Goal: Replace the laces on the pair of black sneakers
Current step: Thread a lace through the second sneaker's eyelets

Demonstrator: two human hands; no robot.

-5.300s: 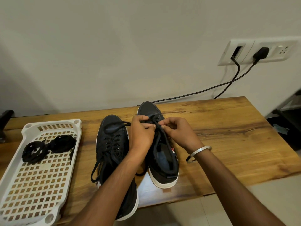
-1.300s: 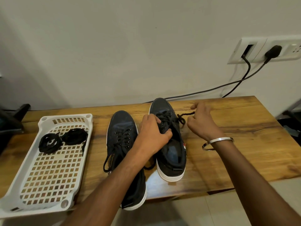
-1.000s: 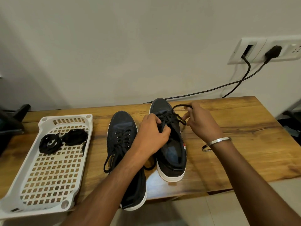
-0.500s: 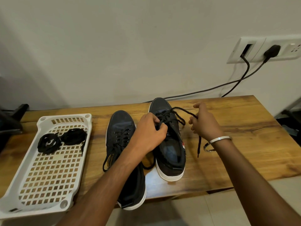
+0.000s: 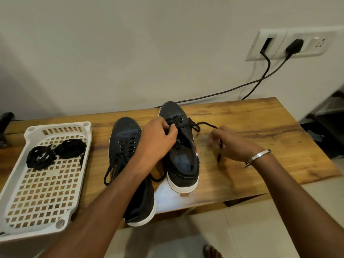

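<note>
Our left hand (image 5: 158, 139) gripping the right sneaker (image 5: 179, 146) at its eyelets on the wooden desk (image 5: 260, 127), our right hand (image 5: 232, 144) blurred, pinching its loosened lace (image 5: 204, 124), left sneaker (image 5: 128, 146) beside, coiled laces (image 5: 54, 151) in the white basket (image 5: 37, 192)

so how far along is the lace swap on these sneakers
Early. Nothing looks finished: both sneakers carry laces, and two coiled laces sit in the white basket. In hand: the left hand steadies the right sneaker while the right hand holds its loosened lace. Left: unlacing it, the left sneaker, then relacing both.
</note>
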